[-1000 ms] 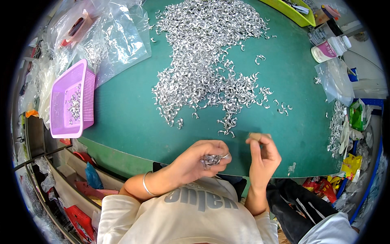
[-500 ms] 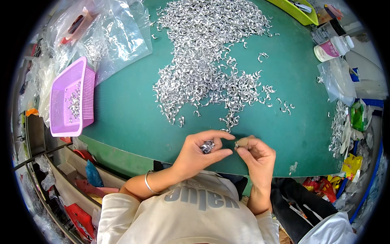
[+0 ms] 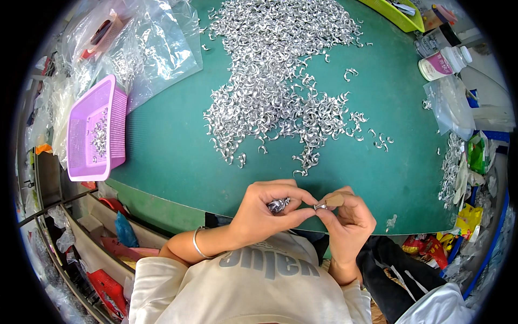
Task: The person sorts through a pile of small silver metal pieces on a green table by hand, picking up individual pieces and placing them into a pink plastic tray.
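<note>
A heap of small silver C-shaped metal pieces (image 3: 270, 102) lies on the green tabletop (image 3: 167, 146), thinning out toward me. My left hand (image 3: 270, 208) holds several metal pieces (image 3: 279, 205) in its curled fingers, while its thumb and index fingertip close against one silver ring-like piece (image 3: 320, 206). My right hand (image 3: 348, 216) pinches that same piece from the other side, so the fingertips of both hands nearly meet. A tan, flat-looking bit (image 3: 335, 200) shows at the right index finger; I cannot tell whether it is a finger wrap or something held.
A purple basket (image 3: 117, 129) with some metal pieces stands at the left, beside clear plastic bags (image 3: 162, 59). On the right are a white bottle (image 3: 445, 63), a plastic bag (image 3: 450, 105) and more metal pieces (image 3: 450, 170). A lime-green tray (image 3: 396, 16) sits at the far right.
My hands have come together: the left thumb and index finger now meet the ring-like piece at the right fingertips. My right hand has shifted slightly nearer and right, and the tan bit shows more.
</note>
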The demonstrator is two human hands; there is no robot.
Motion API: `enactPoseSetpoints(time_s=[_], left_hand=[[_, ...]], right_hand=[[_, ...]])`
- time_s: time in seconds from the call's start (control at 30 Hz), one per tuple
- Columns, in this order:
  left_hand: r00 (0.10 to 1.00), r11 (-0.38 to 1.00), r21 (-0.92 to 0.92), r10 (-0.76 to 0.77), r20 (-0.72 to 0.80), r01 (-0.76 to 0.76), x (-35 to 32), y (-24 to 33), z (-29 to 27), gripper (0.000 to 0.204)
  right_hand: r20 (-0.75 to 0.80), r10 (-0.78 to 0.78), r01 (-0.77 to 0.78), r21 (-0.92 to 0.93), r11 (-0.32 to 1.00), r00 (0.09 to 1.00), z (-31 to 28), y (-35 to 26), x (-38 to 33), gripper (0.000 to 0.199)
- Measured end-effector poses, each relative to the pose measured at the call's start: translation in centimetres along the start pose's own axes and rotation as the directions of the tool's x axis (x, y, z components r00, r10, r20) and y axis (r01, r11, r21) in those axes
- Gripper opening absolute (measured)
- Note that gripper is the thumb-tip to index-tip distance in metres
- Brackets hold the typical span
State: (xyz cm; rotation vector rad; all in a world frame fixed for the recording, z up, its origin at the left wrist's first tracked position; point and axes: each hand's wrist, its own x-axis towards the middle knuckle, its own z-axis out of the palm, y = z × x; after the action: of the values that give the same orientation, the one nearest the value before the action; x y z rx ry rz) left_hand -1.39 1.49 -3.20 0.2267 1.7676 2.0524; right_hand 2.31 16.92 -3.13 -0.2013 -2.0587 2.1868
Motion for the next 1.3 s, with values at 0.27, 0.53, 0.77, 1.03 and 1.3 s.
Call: enactPoseSetpoints(time_s=[0.27, 0.53, 0.77, 1.03, 1.3], left_hand=[[0.999, 1.000, 0.012, 0.025, 0.032, -0.025, -0.2, 0.4, -0.1, 0.013], [0.998, 0.997, 0.023, 0.066, 0.024, -0.067, -0.3, 0.6, 0.0, 0.014], [0.998, 0.998, 0.034, 0.061, 0.024, -0.062, -0.4, 0.8, 0.0, 0.015], [0.996, 0.996, -0.006, 0.085, -0.021, -0.085, -0.5, 0.3, 0.3, 0.009], [0.661, 0.197, -0.667, -0.493, 0.566, 0.719, -0.1, -1.1, -1.4, 0.012]], right_hand=[[0.023, -0.116, 0.117, -0.076, 0.990, 0.993, -0.1, -0.1, 0.0, 0.024], [0.017, -0.101, 0.102, -0.031, 0.994, 0.995, 0.0, -0.2, -0.1, 0.023], [0.019, -0.074, 0.074, -0.004, 0.997, 0.997, 0.1, -0.3, -0.2, 0.022], [0.017, -0.036, 0.035, 0.064, 0.997, 0.999, 0.2, -0.4, -0.4, 0.022], [0.166, 0.001, 0.021, -0.133, 0.991, 0.986, 0.3, 1.0, 0.2, 0.019]])
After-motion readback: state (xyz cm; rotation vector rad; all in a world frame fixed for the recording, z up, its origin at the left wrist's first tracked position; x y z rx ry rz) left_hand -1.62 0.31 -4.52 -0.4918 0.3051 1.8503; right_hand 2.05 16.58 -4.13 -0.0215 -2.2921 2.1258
